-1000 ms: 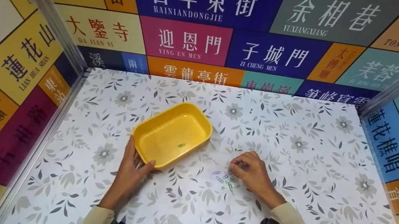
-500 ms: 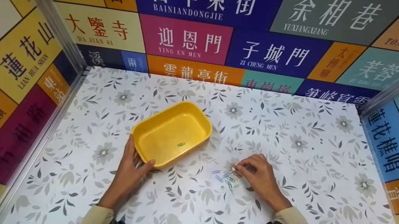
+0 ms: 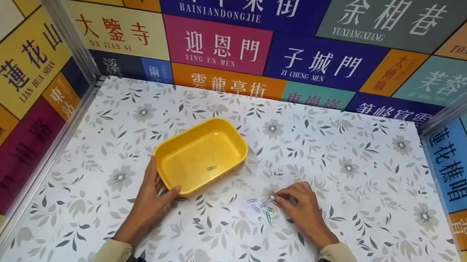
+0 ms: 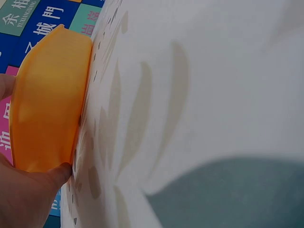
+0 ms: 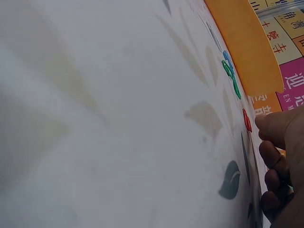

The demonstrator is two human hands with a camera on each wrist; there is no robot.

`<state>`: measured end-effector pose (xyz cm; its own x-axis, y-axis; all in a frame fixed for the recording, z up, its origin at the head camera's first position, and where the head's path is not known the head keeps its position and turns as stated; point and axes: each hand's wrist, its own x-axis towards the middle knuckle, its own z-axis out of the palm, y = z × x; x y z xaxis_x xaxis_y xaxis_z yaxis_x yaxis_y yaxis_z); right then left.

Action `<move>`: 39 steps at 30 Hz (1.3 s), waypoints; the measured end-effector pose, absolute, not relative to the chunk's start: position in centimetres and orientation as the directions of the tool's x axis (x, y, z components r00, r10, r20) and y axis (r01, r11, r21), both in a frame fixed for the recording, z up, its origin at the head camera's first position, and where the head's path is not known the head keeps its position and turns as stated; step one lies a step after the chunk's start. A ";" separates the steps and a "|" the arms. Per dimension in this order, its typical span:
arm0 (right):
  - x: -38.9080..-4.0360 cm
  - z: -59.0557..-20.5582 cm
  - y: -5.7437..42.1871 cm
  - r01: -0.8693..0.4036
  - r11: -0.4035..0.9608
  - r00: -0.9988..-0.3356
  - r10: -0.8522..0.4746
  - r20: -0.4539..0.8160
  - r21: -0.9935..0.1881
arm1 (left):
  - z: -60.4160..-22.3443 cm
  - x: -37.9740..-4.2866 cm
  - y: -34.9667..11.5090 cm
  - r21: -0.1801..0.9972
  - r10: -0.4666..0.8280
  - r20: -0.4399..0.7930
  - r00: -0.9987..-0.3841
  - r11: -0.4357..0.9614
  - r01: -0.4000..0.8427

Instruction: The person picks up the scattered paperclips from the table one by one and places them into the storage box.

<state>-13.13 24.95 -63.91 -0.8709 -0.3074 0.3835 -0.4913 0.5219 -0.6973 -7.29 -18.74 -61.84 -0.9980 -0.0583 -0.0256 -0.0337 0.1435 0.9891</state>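
Observation:
A yellow rectangular bin (image 3: 202, 145) stands left of centre, with a single green paper clip (image 3: 211, 168) on its floor. My left hand (image 3: 156, 197) grips the bin's near left corner, thumb and fingers spread along its outer wall. Right of the bin, my right hand (image 3: 302, 207) is low at the table, thumb and index finger drawn together at a red paper clip (image 3: 273, 194). In the right wrist view the red paper clip (image 5: 247, 120) shows just beyond the fingertip; I cannot tell whether it is pinched.
Several purple, blue and green paper clips (image 3: 267, 214) lie between the bin and my right hand. A white floral cloth (image 3: 348, 150) covers the table. Panels with printed characters (image 3: 226, 49) wall it in at the back and both sides.
My right hand first drew back to the right, uncovering the red clips, then came slightly left onto them. My left hand and the bin have stayed in place.

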 end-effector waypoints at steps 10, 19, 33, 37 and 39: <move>-13.0 -63.9 24.7 -0.494 0.549 -0.870 -0.314 0.381 -0.675 | -61.9 -7.3 -18.8 0.987 -0.057 -0.008 -0.998 0.158 -0.017; -12.9 -63.6 24.4 -0.448 0.555 -0.894 -0.285 0.346 -0.701 | -61.7 -7.3 -18.7 0.985 -0.074 -0.042 -0.996 0.164 -0.054; -12.8 -63.2 24.2 -0.397 0.572 -0.917 -0.279 0.285 -0.717 | -62.0 -7.3 -18.8 0.985 -0.057 -0.017 -0.998 0.169 -0.026; -12.8 -63.4 24.0 -0.396 0.577 -0.918 -0.270 0.290 -0.715 | -62.0 -7.3 -18.9 0.986 -0.051 -0.014 -0.999 0.166 -0.022; -12.9 -63.6 24.0 -0.400 0.572 -0.916 -0.264 0.302 -0.716 | -61.9 -7.3 -18.9 0.986 -0.049 -0.017 -0.999 0.164 -0.024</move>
<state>-12.93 23.96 -63.55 -0.9163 -0.2635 0.3016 -0.4002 0.5722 -0.7158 -7.29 -18.88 -61.92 -0.9987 -0.0492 -0.0165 -0.0244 0.1643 0.9861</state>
